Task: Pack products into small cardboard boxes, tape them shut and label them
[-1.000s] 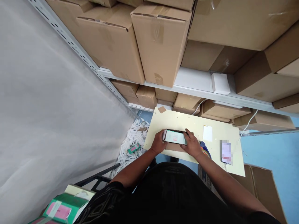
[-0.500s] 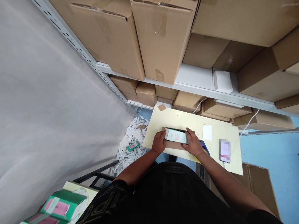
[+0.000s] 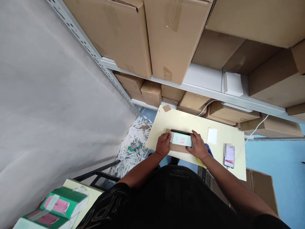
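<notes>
A small pale green and white box [image 3: 181,139] lies flat on a piece of brown cardboard [image 3: 178,148] on the pale yellow table [image 3: 186,122]. My left hand [image 3: 163,144] grips the box's left end with its fingers curled. At the right end my right hand [image 3: 198,146] presses on it, fingers closed over the edge. Both hands hold the box between them.
A white card [image 3: 212,135] and a phone [image 3: 229,155] on a white cable lie on the table's right. White paper strips [image 3: 130,149] and a green box [image 3: 134,146] litter the floor. Green and pink boxes [image 3: 58,205] sit lower left. Shelves of cardboard cartons [image 3: 173,38] stand ahead.
The view has shifted slightly. Both hands stay on the small box and cardboard; their grip looks the same.
</notes>
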The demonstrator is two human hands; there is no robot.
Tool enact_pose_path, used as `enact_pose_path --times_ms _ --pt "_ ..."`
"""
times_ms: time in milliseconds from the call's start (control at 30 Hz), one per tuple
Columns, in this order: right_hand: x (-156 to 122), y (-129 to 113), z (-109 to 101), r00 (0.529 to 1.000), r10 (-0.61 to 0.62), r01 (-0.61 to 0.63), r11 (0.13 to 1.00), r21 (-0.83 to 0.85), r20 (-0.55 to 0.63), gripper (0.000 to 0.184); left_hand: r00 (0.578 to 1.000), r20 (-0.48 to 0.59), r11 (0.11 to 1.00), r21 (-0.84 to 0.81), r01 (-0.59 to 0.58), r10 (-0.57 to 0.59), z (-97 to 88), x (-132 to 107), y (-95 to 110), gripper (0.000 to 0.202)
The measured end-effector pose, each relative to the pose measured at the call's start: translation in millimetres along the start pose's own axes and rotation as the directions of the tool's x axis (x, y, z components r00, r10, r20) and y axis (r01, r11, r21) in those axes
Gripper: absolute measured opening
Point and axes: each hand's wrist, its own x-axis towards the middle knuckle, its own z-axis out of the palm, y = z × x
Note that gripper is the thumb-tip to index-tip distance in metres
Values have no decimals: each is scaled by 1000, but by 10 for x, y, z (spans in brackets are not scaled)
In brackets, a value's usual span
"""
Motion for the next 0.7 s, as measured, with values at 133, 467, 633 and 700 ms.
enact_pose_path --times_ms 133,467,633,700 --pt "-7 27 20 1000 -10 10 1000 -23 3 78 998 54 999 48 18 -21 -35 10 34 70" --pt "59 -41 26 1000 -19 21 996 -85 23 73 992 63 939 -322 121 -106 -99 37 -16 73" --pt "59 -87 46 1000 27 -25 990 -142 12 63 948 30 792 -541 283 -317 -3 86 -35 45" --pt "57 -115 62 998 55 -50 983 -179 22 60 917 55 763 -536 361 -395 12 145 -36 36"
